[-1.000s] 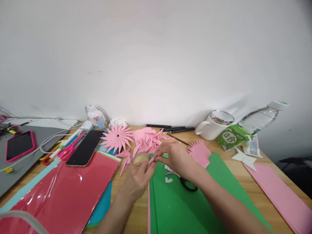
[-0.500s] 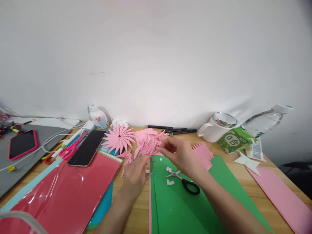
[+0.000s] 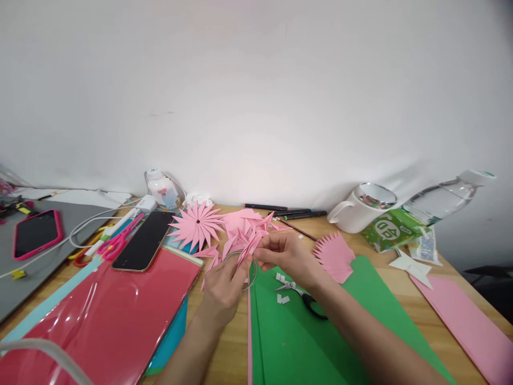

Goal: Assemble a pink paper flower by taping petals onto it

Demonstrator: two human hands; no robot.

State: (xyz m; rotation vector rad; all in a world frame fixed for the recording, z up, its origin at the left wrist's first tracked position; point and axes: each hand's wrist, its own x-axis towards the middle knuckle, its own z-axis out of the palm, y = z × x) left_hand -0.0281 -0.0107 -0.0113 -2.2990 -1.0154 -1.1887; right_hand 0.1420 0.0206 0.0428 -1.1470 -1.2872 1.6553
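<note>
My left hand (image 3: pixel 224 286) is closed, pinching a folded piece of pink paper (image 3: pixel 248 250) with pointed ends. My right hand (image 3: pixel 286 256) is closed too, its thumb and fingertips pressed together at the right side of that paper. Whether anything small sits in the right fingertips is hidden. A thin greyish ring (image 3: pixel 255 274) lies partly behind the left hand. Below the right hand, black-handled scissors (image 3: pixel 298 291) and small white squares (image 3: pixel 282 299) rest on green sheets (image 3: pixel 296 342). Behind the hands is a pile of folded pink paper pieces (image 3: pixel 240 222).
A pink paper star rosette (image 3: pixel 197 224) and a phone (image 3: pixel 144 240) lie left, beside a red plastic-covered pack (image 3: pixel 108 310). Markers (image 3: pixel 304 215) lie near the wall. At right are a pink fan piece (image 3: pixel 334 258), a white mug (image 3: pixel 352 211), a green box (image 3: pixel 390 231) and a water bottle (image 3: pixel 444 198).
My right hand has come down and left to the pink piece held in my left hand. That piece now stands up more visibly between the fingers. The view has shifted slightly.
</note>
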